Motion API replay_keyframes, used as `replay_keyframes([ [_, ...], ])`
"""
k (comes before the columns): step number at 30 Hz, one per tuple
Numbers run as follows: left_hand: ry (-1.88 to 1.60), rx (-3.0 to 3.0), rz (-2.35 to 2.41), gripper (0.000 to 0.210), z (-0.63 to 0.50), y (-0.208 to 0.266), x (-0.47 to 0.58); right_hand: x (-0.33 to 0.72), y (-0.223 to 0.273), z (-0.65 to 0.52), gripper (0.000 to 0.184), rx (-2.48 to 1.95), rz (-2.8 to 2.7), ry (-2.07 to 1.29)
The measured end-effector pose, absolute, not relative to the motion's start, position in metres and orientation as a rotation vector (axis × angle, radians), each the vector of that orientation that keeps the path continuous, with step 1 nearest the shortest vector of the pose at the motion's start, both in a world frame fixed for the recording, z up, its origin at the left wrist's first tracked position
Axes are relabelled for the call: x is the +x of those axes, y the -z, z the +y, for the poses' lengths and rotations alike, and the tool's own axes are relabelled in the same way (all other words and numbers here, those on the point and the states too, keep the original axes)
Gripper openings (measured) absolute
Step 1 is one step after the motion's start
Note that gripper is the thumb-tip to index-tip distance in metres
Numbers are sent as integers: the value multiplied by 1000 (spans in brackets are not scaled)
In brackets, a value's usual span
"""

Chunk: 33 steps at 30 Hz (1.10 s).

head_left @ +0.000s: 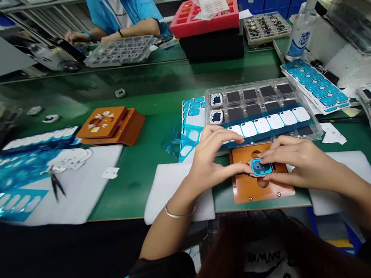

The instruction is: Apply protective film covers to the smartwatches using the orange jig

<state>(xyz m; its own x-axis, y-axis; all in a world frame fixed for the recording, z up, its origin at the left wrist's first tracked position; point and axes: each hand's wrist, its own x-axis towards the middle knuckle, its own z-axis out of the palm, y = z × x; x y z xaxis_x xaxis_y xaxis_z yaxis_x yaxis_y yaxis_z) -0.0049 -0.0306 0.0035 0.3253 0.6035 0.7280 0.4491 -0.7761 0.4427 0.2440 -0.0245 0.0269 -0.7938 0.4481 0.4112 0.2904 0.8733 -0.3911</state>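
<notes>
A small rounded-square part, with a light blue rim and a dark middle, lies on an orange fixture plate in front of me. My right hand grips it from the right, fingertips on its upper side and thumb at its lower edge. From the left, the thumb of my left hand reaches to the part's left edge. The left index finger is stretched out apart from the thumb, above the plate. Just behind is a clear compartment tray, crossed by a blue film strip with white rounded pieces.
White foam pads flank the plate. A second orange fixture, tweezers and blue film sheets lie left. Blue sticker sheets and a spray bottle stand back right. Across the bench, a person in blue works near a red bin.
</notes>
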Motion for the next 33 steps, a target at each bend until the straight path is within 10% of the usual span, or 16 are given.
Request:
replay_keyframes([
  [11,-1454,2411,1050,32,-30,-5,-8,240,-25,-27,12,-705,-2413,-629],
  [21,-1632,2588,640,36,-35,-10,1,230,-33,-31,24,-791,-1093,-2201],
  [33,-1586,2671,657,15,-39,-10,-3,225,-29,-35,31,-704,-920,-2406],
])
